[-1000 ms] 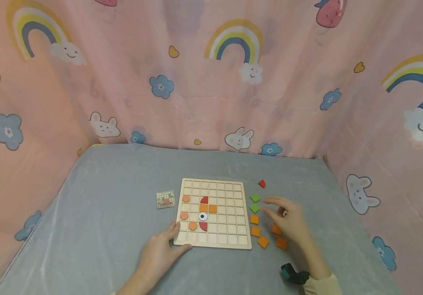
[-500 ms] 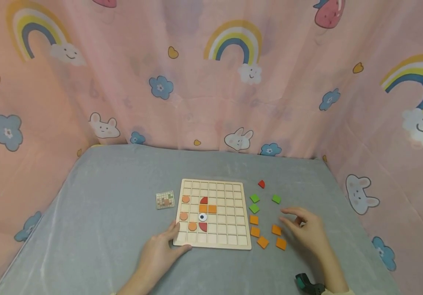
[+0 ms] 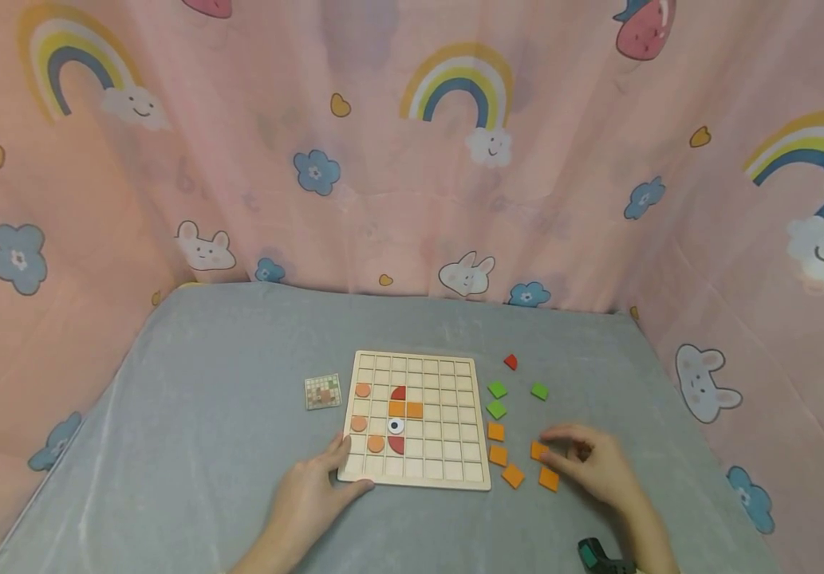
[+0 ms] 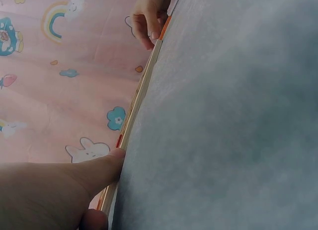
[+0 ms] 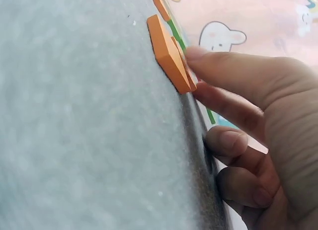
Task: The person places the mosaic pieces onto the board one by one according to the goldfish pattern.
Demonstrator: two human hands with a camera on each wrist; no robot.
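Note:
A square wooden grid board lies on the grey cloth, with round, quarter-round and square pieces in some cells. My left hand grips its near left corner, thumb against the front edge and fingers at the left side. To the right of the board, my right hand has its thumb and index finger at two edges of an orange square tile, pinching it low over the cloth. Another orange tile lies just in front in the right wrist view. A white eye disc sits on the board.
Several orange tiles and green tiles lie right of the board, with a red quarter-round piece behind them. A small pattern card lies to the left. A pink printed curtain surrounds the table.
My right hand first drew back right from near the green tiles, uncovering one, then came down and left to an orange tile. My left hand stayed at the board's corner.

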